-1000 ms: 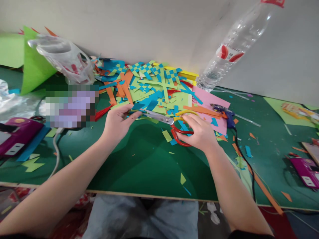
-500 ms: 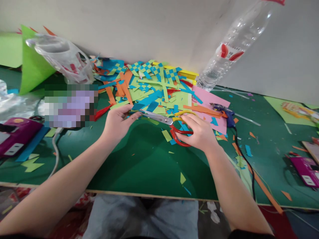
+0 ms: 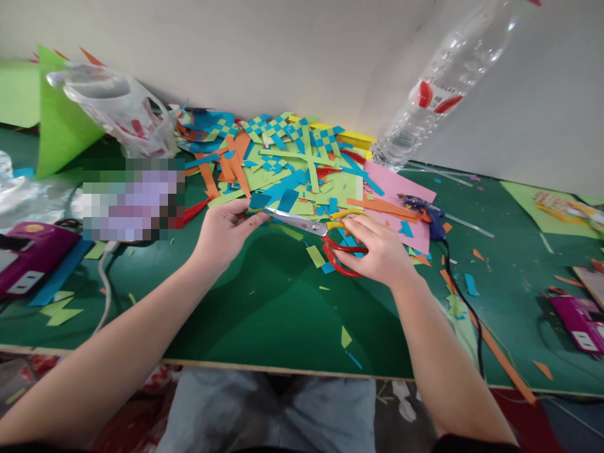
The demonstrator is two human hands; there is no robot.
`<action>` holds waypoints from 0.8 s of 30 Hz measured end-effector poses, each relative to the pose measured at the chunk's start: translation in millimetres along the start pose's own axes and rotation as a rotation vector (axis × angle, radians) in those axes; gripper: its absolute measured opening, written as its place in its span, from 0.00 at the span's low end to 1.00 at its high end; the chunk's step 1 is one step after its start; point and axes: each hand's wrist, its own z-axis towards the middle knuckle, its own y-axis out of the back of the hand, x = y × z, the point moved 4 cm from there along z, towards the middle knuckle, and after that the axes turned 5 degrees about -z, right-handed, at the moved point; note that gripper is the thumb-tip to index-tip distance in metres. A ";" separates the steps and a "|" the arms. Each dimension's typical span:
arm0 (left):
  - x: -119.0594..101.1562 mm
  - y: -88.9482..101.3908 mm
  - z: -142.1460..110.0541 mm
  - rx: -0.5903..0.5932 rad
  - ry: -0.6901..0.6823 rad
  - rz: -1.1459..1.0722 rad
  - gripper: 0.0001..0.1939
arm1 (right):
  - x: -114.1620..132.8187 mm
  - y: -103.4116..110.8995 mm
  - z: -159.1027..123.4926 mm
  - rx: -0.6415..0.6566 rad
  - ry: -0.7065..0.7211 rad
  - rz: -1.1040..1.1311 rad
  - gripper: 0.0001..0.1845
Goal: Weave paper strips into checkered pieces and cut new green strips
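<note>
My right hand (image 3: 375, 248) is closed round the handles of a pair of scissors (image 3: 302, 223), one loop yellow and the other red. The blades point left and reach my left hand's fingertips. Between the thumb and fingers of my left hand (image 3: 226, 229) is a small blue piece of paper (image 3: 258, 201); part of it is hidden by the fingers. Behind both hands lies a heap of green, blue and orange paper strips, with woven blue-green checkered pieces (image 3: 278, 130) on top.
A plastic bottle (image 3: 438, 94) leans at the back right near a glue gun (image 3: 431, 220) on pink paper (image 3: 401, 182). To the left are a plastic bag (image 3: 136, 119), a pixelated object (image 3: 134, 201) with a cable and a purple box (image 3: 35, 258). Scraps dot the green table (image 3: 292, 314).
The scissor blades look closer together at the tip beside my left fingers. Both hands stay nearly in the same place.
</note>
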 end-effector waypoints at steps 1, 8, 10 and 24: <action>0.4 0.1 0.1 -0.003 0.002 -0.002 0.11 | 0.5 0.5 0.1 -0.011 0.009 0.003 0.24; 5.2 -0.9 1.4 0.006 0.001 -0.058 0.10 | 2.1 1.8 -0.4 -0.053 0.068 -0.005 0.24; 5.9 -0.7 1.3 0.002 0.011 -0.061 0.10 | 1.8 1.1 -0.8 -0.042 0.069 -0.012 0.24; 6.6 0.2 1.4 -0.021 0.035 -0.030 0.10 | 3.3 0.7 -1.2 -0.022 0.075 -0.041 0.24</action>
